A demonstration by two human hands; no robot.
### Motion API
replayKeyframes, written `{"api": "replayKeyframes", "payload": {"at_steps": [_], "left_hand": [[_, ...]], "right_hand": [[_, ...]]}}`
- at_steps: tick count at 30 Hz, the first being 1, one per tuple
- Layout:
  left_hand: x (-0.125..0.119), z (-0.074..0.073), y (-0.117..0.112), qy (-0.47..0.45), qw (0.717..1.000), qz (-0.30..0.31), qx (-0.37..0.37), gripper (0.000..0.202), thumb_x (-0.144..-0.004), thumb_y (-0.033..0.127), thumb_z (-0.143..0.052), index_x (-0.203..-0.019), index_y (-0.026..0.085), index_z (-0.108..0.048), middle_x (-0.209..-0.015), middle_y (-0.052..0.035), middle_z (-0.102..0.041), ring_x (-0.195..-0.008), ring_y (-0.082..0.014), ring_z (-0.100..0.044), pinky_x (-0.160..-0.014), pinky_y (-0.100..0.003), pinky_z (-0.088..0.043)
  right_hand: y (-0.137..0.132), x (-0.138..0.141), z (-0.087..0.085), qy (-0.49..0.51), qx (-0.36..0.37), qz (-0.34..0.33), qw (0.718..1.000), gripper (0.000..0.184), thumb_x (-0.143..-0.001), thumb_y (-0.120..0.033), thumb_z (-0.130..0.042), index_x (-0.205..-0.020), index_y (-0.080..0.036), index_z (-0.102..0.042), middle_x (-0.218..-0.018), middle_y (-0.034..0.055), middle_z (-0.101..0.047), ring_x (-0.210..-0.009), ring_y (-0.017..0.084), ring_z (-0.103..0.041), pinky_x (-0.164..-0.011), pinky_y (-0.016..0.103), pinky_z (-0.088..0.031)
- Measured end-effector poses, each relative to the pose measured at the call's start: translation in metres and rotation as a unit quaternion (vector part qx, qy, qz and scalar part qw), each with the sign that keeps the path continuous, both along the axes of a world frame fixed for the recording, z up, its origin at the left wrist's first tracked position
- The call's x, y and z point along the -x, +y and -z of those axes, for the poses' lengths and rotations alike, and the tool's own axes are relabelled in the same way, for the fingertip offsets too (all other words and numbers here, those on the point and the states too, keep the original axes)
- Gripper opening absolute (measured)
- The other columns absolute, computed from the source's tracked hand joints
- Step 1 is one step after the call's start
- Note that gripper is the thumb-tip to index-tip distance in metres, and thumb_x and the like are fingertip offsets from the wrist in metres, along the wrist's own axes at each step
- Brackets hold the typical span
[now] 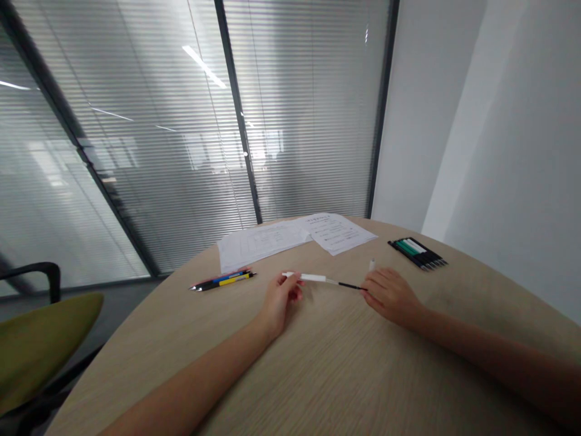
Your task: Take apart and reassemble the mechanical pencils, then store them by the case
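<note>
My left hand [282,297] pinches the end of a white pen barrel [309,277] just above the round wooden table [318,363]. A thin dark refill [349,285] sticks out of the barrel toward my right hand [389,295], whose closed fingers hold its far tip. A small white pen part [371,264] lies on the table just beyond my right hand.
Three pens, red, blue and yellow [222,280], lie together to the left. A row of several black, green and white pens [417,253] sits at the right. Printed sheets of paper [295,237] lie at the far edge. A green chair [40,345] stands at the left, glass walls with blinds behind.
</note>
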State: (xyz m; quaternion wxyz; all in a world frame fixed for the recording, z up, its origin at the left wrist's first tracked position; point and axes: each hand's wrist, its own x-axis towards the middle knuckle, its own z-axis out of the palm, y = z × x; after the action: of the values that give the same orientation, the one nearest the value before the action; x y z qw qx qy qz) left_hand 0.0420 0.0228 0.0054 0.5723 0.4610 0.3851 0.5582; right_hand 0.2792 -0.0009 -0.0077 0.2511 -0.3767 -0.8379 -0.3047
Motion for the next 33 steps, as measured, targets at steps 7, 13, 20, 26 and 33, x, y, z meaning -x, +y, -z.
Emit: {"api": "replayKeyframes", "payload": {"at_steps": [7,13,20,26,33], "left_hand": [[0.003,0.001,0.004,-0.033,0.997,-0.069,0.005,0.025,-0.056,0.03,-0.064,-0.07,0.014,-0.051,-0.059,0.0029,-0.055,-0.044,-0.0049,-0.045,-0.039,-0.016,-0.031],[0.003,0.001,0.004,0.001,0.997,-0.072,0.001,0.025,-0.055,0.03,-0.064,-0.071,0.013,-0.053,-0.064,0.0003,-0.057,-0.048,-0.0064,-0.047,-0.04,-0.017,-0.032],[0.0,-0.003,-0.002,0.083,0.995,-0.048,-0.013,0.019,-0.056,0.026,-0.062,-0.069,0.013,-0.056,-0.058,-0.0002,-0.057,-0.046,-0.0071,-0.045,-0.042,-0.018,-0.033],[-0.005,-0.003,-0.009,0.172,0.982,-0.053,-0.055,0.012,-0.058,0.025,-0.061,-0.066,0.016,-0.058,-0.045,0.0059,-0.046,-0.041,-0.0072,-0.038,-0.041,-0.018,-0.028],[-0.005,0.0,-0.009,0.223,0.964,-0.043,-0.139,0.01,-0.059,0.026,-0.062,-0.063,0.017,-0.059,-0.051,0.0042,-0.046,-0.05,-0.0094,-0.04,-0.049,-0.02,-0.029]], "right_hand": [[0.002,0.001,0.006,0.003,0.079,0.089,0.993,0.027,-0.079,-0.023,-0.036,-0.064,-0.017,-0.057,-0.065,0.0059,-0.057,-0.063,0.015,-0.05,-0.057,0.025,-0.035],[0.006,0.001,0.007,0.032,0.176,0.204,0.963,0.024,-0.076,-0.025,-0.038,-0.063,-0.018,-0.056,-0.063,0.0051,-0.06,-0.054,0.013,-0.051,-0.046,0.024,-0.029],[0.004,0.003,0.006,0.035,0.202,0.244,0.948,0.025,-0.077,-0.031,-0.039,-0.062,-0.019,-0.055,-0.062,0.0047,-0.06,-0.051,0.014,-0.053,-0.042,0.024,-0.024],[0.004,0.004,0.005,0.058,0.195,0.221,0.954,0.028,-0.078,-0.035,-0.038,-0.06,-0.02,-0.053,-0.06,0.0033,-0.058,-0.048,0.013,-0.051,-0.041,0.024,-0.021],[0.005,0.002,0.007,0.057,0.189,0.202,0.959,0.025,-0.078,-0.032,-0.04,-0.06,-0.019,-0.052,-0.062,0.0027,-0.058,-0.051,0.013,-0.051,-0.042,0.024,-0.022]]}}
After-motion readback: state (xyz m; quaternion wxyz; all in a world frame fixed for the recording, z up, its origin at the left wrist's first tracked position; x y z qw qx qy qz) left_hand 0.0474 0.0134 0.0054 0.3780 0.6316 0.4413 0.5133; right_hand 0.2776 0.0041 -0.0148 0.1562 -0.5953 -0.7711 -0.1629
